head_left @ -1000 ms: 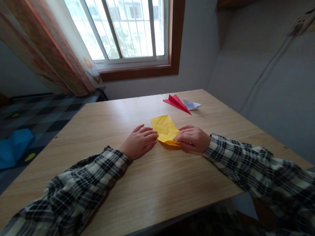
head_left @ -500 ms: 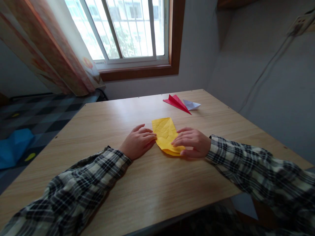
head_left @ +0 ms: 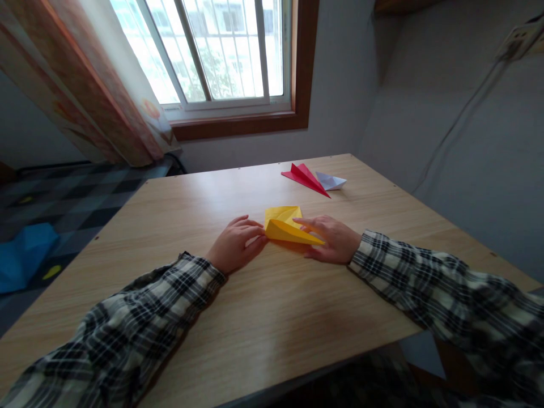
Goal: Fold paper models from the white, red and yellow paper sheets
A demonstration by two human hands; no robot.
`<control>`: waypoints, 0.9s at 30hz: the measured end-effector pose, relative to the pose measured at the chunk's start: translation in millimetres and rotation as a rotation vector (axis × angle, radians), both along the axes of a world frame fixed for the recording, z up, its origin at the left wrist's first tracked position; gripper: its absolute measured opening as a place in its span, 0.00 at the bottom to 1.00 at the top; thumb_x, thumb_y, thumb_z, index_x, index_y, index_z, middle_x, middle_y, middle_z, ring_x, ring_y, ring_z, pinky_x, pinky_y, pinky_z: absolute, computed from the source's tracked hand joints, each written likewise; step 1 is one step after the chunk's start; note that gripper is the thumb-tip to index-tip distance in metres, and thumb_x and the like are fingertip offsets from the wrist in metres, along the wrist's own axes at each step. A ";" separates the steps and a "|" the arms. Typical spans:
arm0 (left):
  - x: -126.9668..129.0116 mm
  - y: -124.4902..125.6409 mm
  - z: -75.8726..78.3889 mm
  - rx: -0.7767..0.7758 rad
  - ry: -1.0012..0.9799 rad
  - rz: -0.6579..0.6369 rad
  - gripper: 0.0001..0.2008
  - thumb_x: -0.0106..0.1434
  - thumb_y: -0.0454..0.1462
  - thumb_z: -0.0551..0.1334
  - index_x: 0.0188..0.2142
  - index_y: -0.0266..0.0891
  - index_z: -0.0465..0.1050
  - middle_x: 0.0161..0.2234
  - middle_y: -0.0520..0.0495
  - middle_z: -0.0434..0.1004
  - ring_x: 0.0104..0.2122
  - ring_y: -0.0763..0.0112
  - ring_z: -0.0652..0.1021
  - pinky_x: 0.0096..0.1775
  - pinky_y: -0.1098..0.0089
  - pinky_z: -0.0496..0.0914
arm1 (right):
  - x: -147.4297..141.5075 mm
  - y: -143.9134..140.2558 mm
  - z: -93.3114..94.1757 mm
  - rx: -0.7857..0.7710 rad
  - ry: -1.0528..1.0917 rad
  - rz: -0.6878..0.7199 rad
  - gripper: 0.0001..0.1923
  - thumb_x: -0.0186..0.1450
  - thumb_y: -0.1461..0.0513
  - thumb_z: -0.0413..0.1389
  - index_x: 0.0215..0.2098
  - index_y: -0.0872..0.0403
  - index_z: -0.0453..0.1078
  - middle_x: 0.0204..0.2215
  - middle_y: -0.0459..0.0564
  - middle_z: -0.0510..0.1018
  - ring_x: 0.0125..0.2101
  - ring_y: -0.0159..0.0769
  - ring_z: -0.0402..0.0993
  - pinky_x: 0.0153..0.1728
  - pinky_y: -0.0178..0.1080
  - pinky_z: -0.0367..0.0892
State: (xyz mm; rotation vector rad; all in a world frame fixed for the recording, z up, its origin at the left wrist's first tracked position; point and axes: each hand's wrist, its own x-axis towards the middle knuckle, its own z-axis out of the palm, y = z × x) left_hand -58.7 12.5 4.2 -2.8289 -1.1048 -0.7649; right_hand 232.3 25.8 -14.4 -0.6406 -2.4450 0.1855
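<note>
A sheet of yellow paper point(head_left: 289, 232) lies on the table in front of me. Its near part is folded up and over as a long flap that tapers toward the right. My left hand point(head_left: 238, 241) rests on the tabletop, thumb and fingers pinched at the paper's left corner. At the other end, my right hand point(head_left: 334, 238) has the flap's right tip between its fingers, with the index finger stretched over the paper. The right thumb is partly hidden under the fold.
Beyond the yellow paper, a red paper plane point(head_left: 306, 178) and a white paper boat point(head_left: 331, 181) sit on the wooden table point(head_left: 204, 204). A blue folded paper point(head_left: 25, 255) is on the checked surface at left. A white paper point(head_left: 423, 354) shows below the table's front edge.
The yellow paper's near edge has been lifted and turned away from me into a raised flap. My right hand has moved slightly away from me; the left has stayed nearly still.
</note>
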 end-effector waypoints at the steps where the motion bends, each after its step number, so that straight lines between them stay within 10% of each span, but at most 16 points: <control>1: -0.3 0.3 -0.8 -0.008 -0.009 0.002 0.10 0.69 0.40 0.57 0.39 0.43 0.77 0.39 0.49 0.82 0.40 0.68 0.80 0.57 0.55 0.65 | 0.2 2.0 -1.5 -0.001 0.007 -0.001 0.30 0.64 0.47 0.56 0.58 0.56 0.67 0.44 0.58 0.81 0.43 0.46 0.77 0.47 0.49 0.70; 7: 0.2 0.9 -2.0 -0.025 -0.034 -0.001 0.11 0.68 0.41 0.57 0.39 0.43 0.78 0.39 0.49 0.82 0.40 0.68 0.79 0.57 0.55 0.65 | 1.2 6.8 -2.1 0.005 0.036 0.067 0.13 0.67 0.54 0.55 0.39 0.54 0.76 0.38 0.54 0.82 0.42 0.41 0.78 0.47 0.45 0.71; 17: 1.5 1.6 1.5 0.002 -0.013 -0.032 0.10 0.68 0.38 0.57 0.35 0.41 0.76 0.38 0.48 0.81 0.44 0.64 0.77 0.52 0.57 0.70 | 0.6 5.5 4.6 -0.068 0.040 -0.007 0.21 0.71 0.56 0.49 0.22 0.53 0.70 0.29 0.52 0.77 0.34 0.37 0.71 0.41 0.43 0.68; 27: 0.7 2.2 1.0 0.033 0.028 -0.014 0.10 0.68 0.38 0.57 0.34 0.40 0.75 0.44 0.46 0.80 0.48 0.62 0.75 0.54 0.52 0.69 | 1.1 8.8 -1.8 -0.094 0.073 -0.081 0.17 0.69 0.58 0.51 0.24 0.53 0.72 0.34 0.52 0.79 0.38 0.38 0.72 0.45 0.44 0.68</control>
